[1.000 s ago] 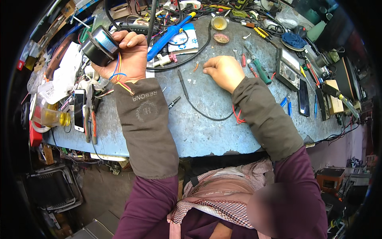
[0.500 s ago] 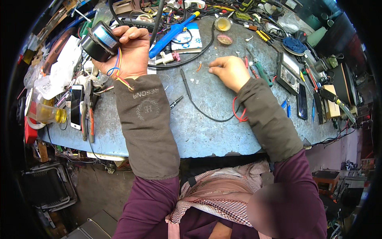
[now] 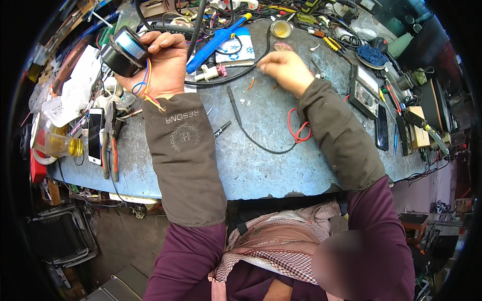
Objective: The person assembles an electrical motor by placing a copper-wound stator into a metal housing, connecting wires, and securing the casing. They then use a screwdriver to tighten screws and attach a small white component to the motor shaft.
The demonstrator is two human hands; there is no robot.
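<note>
My left hand [image 3: 168, 67] is raised over the back left of the blue-grey workbench [image 3: 261, 168] and grips a black cylindrical part [image 3: 123, 50] with a pale label. Red, blue and orange wires [image 3: 145, 88] hang from the part beside my wrist. My right hand [image 3: 286, 70] hovers blurred over the middle back of the bench with its fingers pinched together; nothing shows between them. A blue-handled soldering iron [image 3: 216, 37] lies between the two hands. A black probe lead [image 3: 236, 108] runs across the bench below them.
A red wire loop [image 3: 298, 131] lies by my right sleeve. A multimeter [image 3: 366, 90] and a dark phone [image 3: 382, 128] sit at the right. At the left lie a white phone [image 3: 94, 135], orange-handled pliers [image 3: 113, 150] and a cup of yellow liquid [image 3: 63, 145]. Tools and cables crowd the back edge.
My right hand has lifted off the bench and moved left toward the soldering iron. My left hand has kept the black part, raising it slightly.
</note>
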